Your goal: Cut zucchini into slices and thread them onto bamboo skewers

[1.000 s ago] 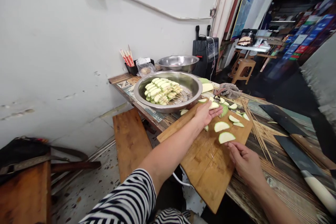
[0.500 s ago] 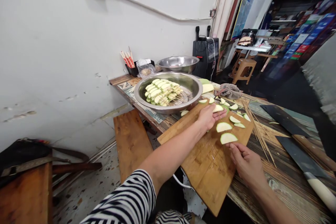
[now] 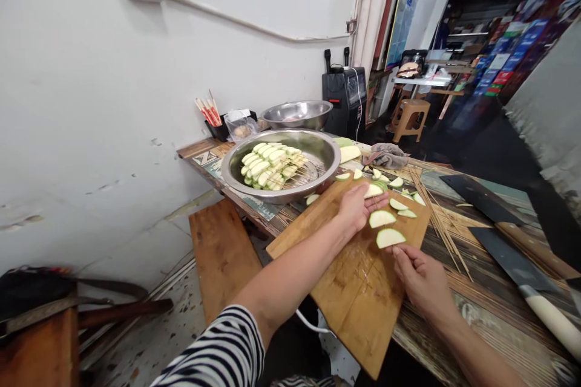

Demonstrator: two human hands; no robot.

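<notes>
Over the far part of the wooden board (image 3: pixel 358 290), my left hand (image 3: pixel 356 208) holds a pale green-edged vegetable slice (image 3: pixel 373 191) against its fingers. Nearer me, my right hand (image 3: pixel 415 266) pinches a thin skewer, mostly hidden by the fingers. One half-round slice (image 3: pixel 390 238) is at the skewer's end, and another slice (image 3: pixel 382 219) sits between my hands. More cut slices (image 3: pixel 398 204) lie on the board's far right part. To the left, a steel basin (image 3: pixel 327 176) holds a pile of skewered slices (image 3: pixel 267 164).
Loose skewers (image 3: pixel 442 227) lie right of the board, beside two cleavers (image 3: pixel 511 254) (image 3: pixel 481 196). Behind are a grey cloth (image 3: pixel 388 156), a second steel basin (image 3: pixel 297 113) and a black speaker (image 3: pixel 345 100). A wooden bench (image 3: pixel 222 254) stands left of the table.
The view has shifted slightly, so the scene sits a little further left. Both hands keep nearly the same places over the board, with the same slices at them.
</notes>
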